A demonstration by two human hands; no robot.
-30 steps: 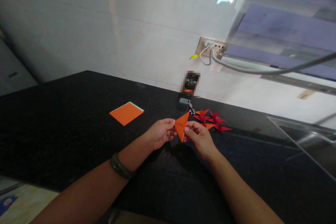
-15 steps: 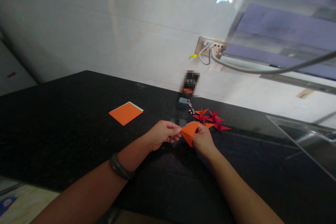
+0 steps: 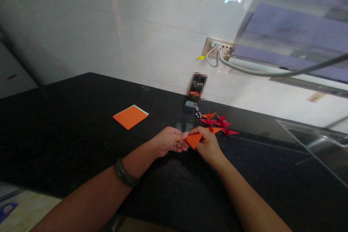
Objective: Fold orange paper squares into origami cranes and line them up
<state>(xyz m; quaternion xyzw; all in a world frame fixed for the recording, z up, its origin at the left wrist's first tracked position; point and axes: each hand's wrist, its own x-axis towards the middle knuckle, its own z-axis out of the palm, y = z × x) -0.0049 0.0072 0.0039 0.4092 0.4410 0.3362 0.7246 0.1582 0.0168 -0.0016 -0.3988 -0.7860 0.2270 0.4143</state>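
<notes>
Between my two hands is a folded orange origami paper point(image 3: 194, 140), its front face a triangle pointing down toward me. My left hand point(image 3: 172, 140) pinches its left corner between thumb and fingers. On the other side my right hand point(image 3: 208, 144) grips the right part, with some fingers behind the paper. Just beyond the right hand lie several folded paper cranes point(image 3: 223, 122), red and orange. To the left, a stack of orange paper squares point(image 3: 131, 117) rests on the counter, a pale edge showing at its back.
The black countertop point(image 3: 67, 123) runs along a pale wall. A blurred-out device point(image 3: 197, 86) leans at the wall, with a beaded strap point(image 3: 198, 112) in front. A sink point(image 3: 320, 148) lies at right. A cable point(image 3: 261, 72) runs from the wall socket point(image 3: 227, 49).
The orange paper has turned and its visible face now looks smaller and flatter. My right hand has shifted slightly left, closer to my left hand.
</notes>
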